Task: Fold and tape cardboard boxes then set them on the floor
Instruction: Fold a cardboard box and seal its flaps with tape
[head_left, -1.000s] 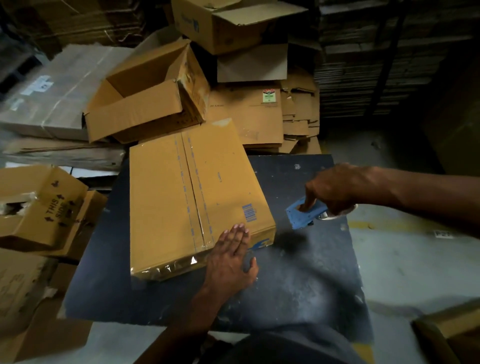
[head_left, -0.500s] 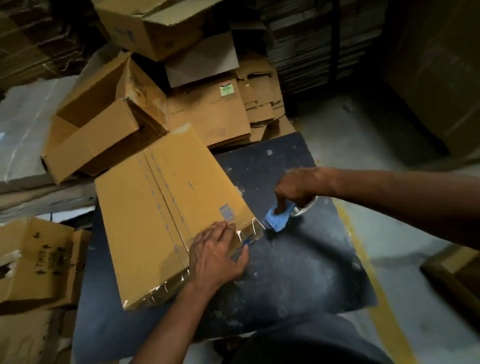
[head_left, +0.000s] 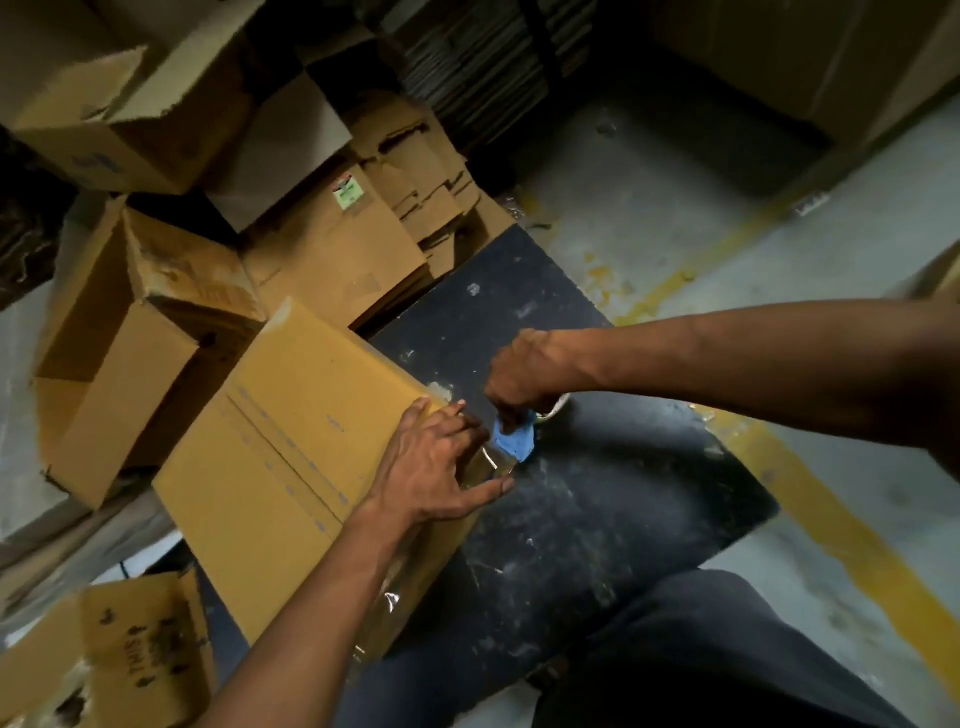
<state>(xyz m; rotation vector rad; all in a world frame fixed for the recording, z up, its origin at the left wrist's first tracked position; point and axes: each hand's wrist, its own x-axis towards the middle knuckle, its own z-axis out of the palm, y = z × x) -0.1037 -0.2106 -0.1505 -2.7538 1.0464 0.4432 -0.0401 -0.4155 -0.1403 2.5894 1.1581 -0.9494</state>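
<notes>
Right hand (head_left: 524, 382) now brings blue plastic tape dispenser (head_left: 514, 447) to folded brown cardboard box (head_left: 291, 457) corner, fingers curled round it | left hand (head_left: 434, 467), fingers spread flat, presses there | edge taping begins.

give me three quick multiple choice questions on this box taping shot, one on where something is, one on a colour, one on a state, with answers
1. Where does the closed box rest?
A. on the dark table
B. on the yellow floor line
C. on the person's lap

2. What colour is the tape dispenser?
A. red
B. blue
C. green

3. What is the left hand doing?
A. hanging idle
B. gripping the dispenser
C. lying on the box's corner with fingers spread

Answers:
1 A, the box lies on the dark table.
2 B, blue plastic shows under the right hand.
3 C, its fingers lie spread and fairly straight over the corner.
</notes>
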